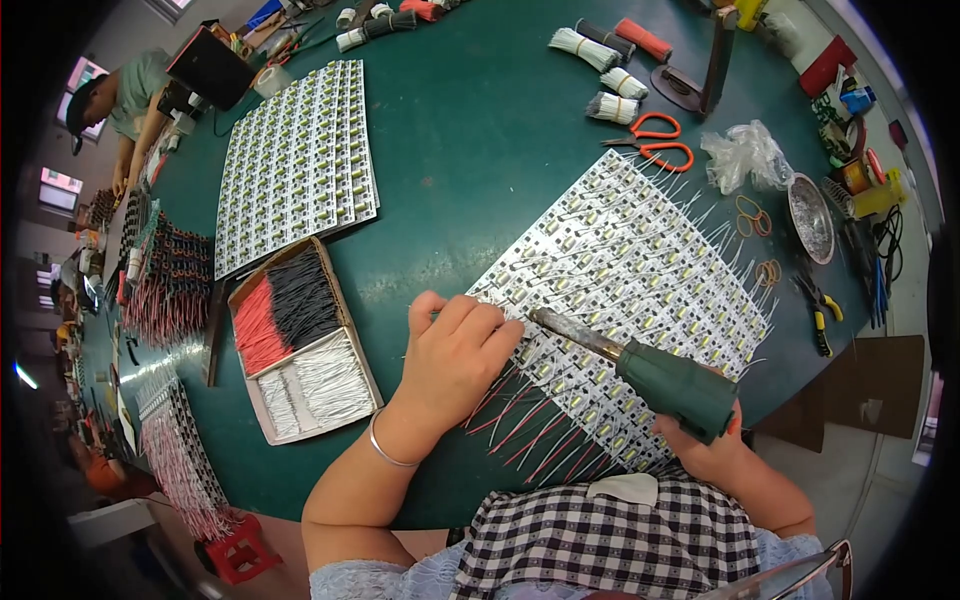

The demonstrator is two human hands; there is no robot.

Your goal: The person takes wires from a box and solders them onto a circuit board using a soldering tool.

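My right hand (712, 446) grips a green soldering gun (675, 388) by its handle. The gun's dark metal tip (545, 318) points left, over the near-left side of a white panel of small circuit boards (620, 270). Right by that tip, my left hand (455, 350) is closed at the panel's left edge, its fingertips bunched together; what they pinch is hidden or too small to make out. Thin white wires (740, 270) stick out along the panel's far right edge. Red and white wires (530, 425) hang over its near-left edge.
Left of my hand, a cardboard box (376, 385) holds red, black and white cut wires. Another white board panel (300, 160) lies beyond it. Orange-handled scissors (665, 145), wire bundles (585, 48), a plastic bag (745, 155) and a metal bowl (811, 220) are farther off. A co-worker (135, 95) works far left.
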